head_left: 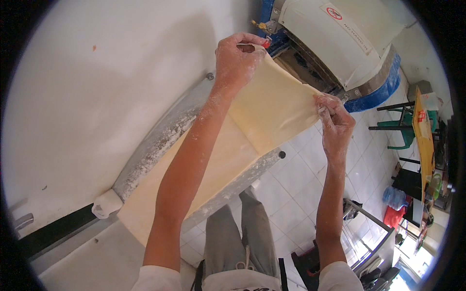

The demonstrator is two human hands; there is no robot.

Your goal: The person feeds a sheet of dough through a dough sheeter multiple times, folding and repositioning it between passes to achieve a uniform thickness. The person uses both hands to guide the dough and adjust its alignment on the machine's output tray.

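A long pale-yellow sheet of dough (213, 155) lies along a floured metal tray (167, 131), its near-left end hanging past the tray. My left hand (239, 60) pinches the far left corner of the sheet, and my right hand (335, 114) pinches the far right corner. Between them the far edge is lifted and stretched toward the dough-rolling machine (335, 41) with its white cover and blue frame. Flour dusts both hands.
A white wall (107, 72) runs close along the left. White floor tiles (301, 169) show below and to the right. Farther right stand a yellow-topped table (423, 140), a green chair (405, 128), a blue water jug (394, 198) and a metal-framed rack (374, 247).
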